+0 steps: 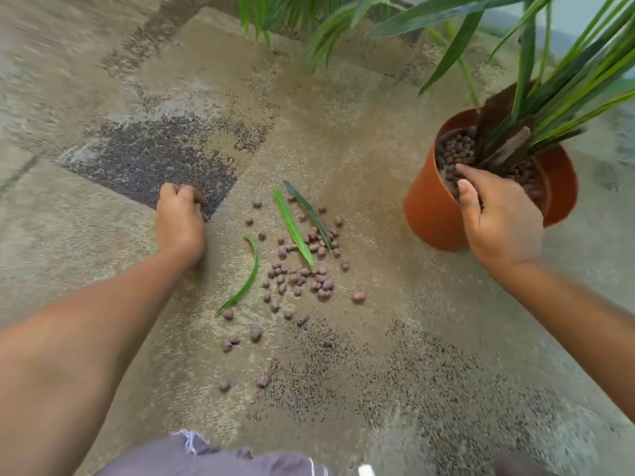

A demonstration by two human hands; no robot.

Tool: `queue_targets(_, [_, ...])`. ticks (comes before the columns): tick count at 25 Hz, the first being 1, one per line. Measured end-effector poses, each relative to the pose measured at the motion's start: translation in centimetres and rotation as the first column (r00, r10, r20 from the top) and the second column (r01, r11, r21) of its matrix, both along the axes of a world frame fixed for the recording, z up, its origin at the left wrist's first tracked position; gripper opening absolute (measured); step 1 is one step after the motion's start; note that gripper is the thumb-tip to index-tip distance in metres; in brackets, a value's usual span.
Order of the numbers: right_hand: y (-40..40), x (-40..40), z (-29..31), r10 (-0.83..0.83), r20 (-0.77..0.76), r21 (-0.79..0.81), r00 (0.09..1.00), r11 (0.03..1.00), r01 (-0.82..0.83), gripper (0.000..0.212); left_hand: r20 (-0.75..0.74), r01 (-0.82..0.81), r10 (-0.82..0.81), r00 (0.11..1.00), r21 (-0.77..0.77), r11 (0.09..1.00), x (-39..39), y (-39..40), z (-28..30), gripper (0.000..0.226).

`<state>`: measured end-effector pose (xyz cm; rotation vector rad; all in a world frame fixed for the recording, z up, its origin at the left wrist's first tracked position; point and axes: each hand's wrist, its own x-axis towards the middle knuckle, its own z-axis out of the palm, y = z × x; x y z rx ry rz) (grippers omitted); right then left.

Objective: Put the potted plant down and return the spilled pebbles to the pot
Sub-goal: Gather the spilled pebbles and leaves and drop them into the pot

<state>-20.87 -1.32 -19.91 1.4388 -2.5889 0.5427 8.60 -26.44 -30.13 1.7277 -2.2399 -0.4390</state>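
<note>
An orange pot (429,207) with a green long-leaved plant (536,97) stands on the carpet at the right, filled with brown pebbles (457,146). My right hand (494,214) rests over the pot's near rim, fingers curled down into the pebbles inside; whether it holds any is hidden. Spilled pebbles (302,273) lie scattered on the carpet in the middle, with several more strays (240,341) nearer me. My left hand (178,218) sits left of the spill, fingers curled on the carpet, seemingly pinching something small and dark at its fingertips.
Three fallen green leaves (292,225) lie among the pebbles. The floor is mottled beige and dark carpet (144,159). More foliage (309,25) hangs at the top. My grey shorts (220,458) show at the bottom edge.
</note>
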Motion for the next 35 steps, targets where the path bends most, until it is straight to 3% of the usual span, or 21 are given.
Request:
queue_targets(3, [0.1, 0.2, 0.2, -0.019, -0.003, 0.052, 1.0, 0.998, 0.019, 0.045, -0.175, -0.086, 0.109, 0.978, 0.133, 0.987, -1.6, 1.2, 0.9, 0.017])
queue_targets(6, [0.1, 0.4, 0.0, 0.001, -0.038, 0.074, 0.999, 0.997, 0.002, 0.047, -0.225, 0.039, 0.006, 0.974, 0.195, 0.98, -3.4, 1.6, 1.3, 0.023])
queue_targets(8, [-0.1, 0.3, -0.1, -0.028, -0.04, 0.033, 0.999, 0.999, 0.03, 0.045, -0.222, 0.123, -0.072, 0.972, 0.227, 0.966, -4.6, 1.1, 1.6, 0.027])
queue_targets(13, [0.0, 0.3, -1.2, -0.086, -0.11, -0.034, 0.99, 0.996, 0.082, 0.041, -0.145, 0.257, -0.222, 0.964, 0.305, 0.917, -6.0, 0.4, 0.9, 0.011])
queue_targets(17, [-0.4, 1.2, -0.1, -0.151, 0.039, -0.1, 0.988, 0.983, 0.154, 0.037, -0.13, 0.332, -0.306, 0.943, 0.329, 0.884, -5.8, -0.5, 0.9, 0.002])
queue_targets(20, [-2.2, 5.7, 0.5, 0.069, 0.08, -0.266, 0.994, 0.963, -0.046, 0.029, -0.059, 0.355, -0.354, 0.934, 0.286, 0.89, -6.0, -0.4, 0.8, 0.008])
queue_targets(21, [-3.5, 7.6, 0.1, 0.183, 0.084, -0.256, 0.98, 0.954, -0.156, 0.026, -0.062, 0.348, -0.345, 0.937, 0.278, 0.895, -6.2, -0.2, 0.7, 0.01])
queue_targets(23, [-6.7, 10.6, -1.9, 0.327, 0.189, -0.09, 0.926, 0.945, -0.315, 0.026, -0.115, 0.323, -0.303, 0.946, 0.286, 0.902, -6.3, -0.1, 0.4, 0.011])
queue_targets(27, [-13.3, 11.8, -6.8, 0.241, 0.407, 0.331, 0.881, 0.86, -0.388, 0.055, -0.209, 0.301, -0.248, 0.946, 0.278, 0.912, -5.5, -0.3, -0.4, 0.012])
queue_targets(30, [-16.1, 11.8, -8.8, 0.217, 0.361, 0.488, 0.907, 0.785, -0.382, 0.068, -0.205, 0.292, -0.258, 0.944, 0.158, 0.943, -4.3, 1.2, -0.2, 0.011])
queue_targets(32, [-16.7, 12.2, -9.7, 0.282, 0.237, 0.488, 0.93, 0.793, -0.365, 0.059, -0.226, 0.279, -0.247, 0.942, 0.119, 0.953, -3.0, 2.0, -0.4, 0.01])
queue_targets(35, [-16.2, 13.5, -10.1, 0.345, 0.161, 0.338, 0.925, 0.861, -0.379, 0.036, -0.262, 0.355, -0.316, 0.912, 0.119, 0.927, -1.2, 3.6, 0.0, 0.015])
